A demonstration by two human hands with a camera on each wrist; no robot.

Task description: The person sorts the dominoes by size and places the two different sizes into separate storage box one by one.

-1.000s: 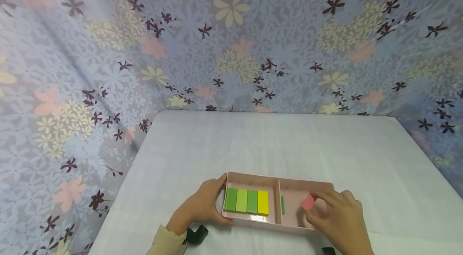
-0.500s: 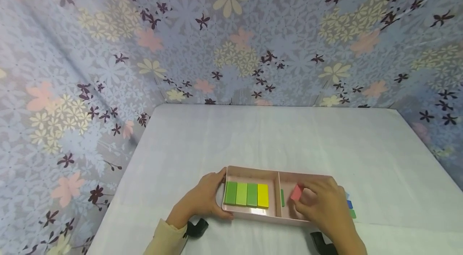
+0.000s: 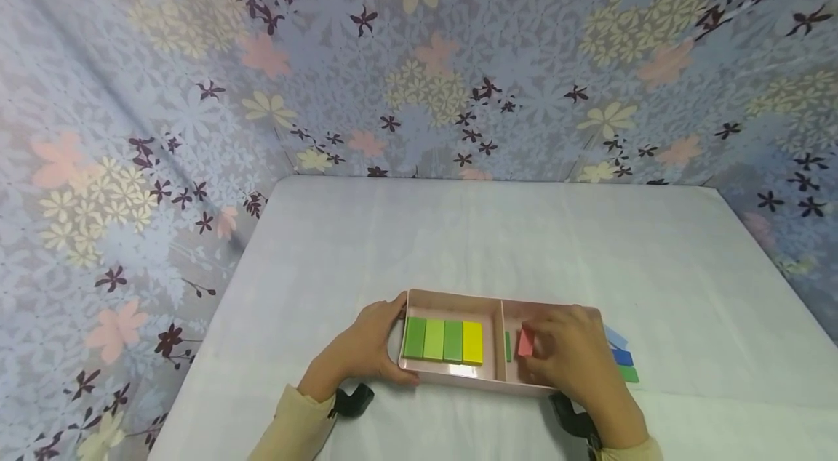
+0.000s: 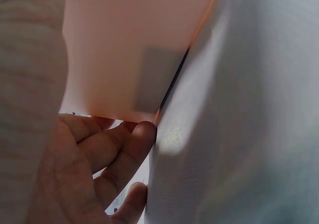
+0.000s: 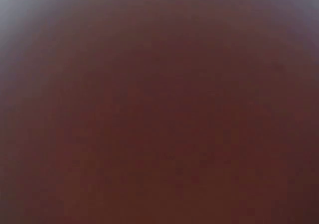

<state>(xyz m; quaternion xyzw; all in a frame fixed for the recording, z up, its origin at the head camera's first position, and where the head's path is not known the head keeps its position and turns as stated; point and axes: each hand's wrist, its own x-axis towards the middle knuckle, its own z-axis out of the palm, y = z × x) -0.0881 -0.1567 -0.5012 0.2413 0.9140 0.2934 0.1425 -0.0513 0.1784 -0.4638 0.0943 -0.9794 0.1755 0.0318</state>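
Though small, a bright coral-red block (image 3: 526, 342)

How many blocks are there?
9: four blocks in the box's left compartment, a green block by the divider, a red block in the right hand, three blocks right of the box. Others may be hidden.

The left hand (image 3: 370, 346) grips a pink box (image 3: 471, 381), green blocks (image 3: 433, 339) and a yellow block (image 3: 473, 343) at left, the right hand (image 3: 571, 346) pinching a red block (image 3: 525, 343) at right.
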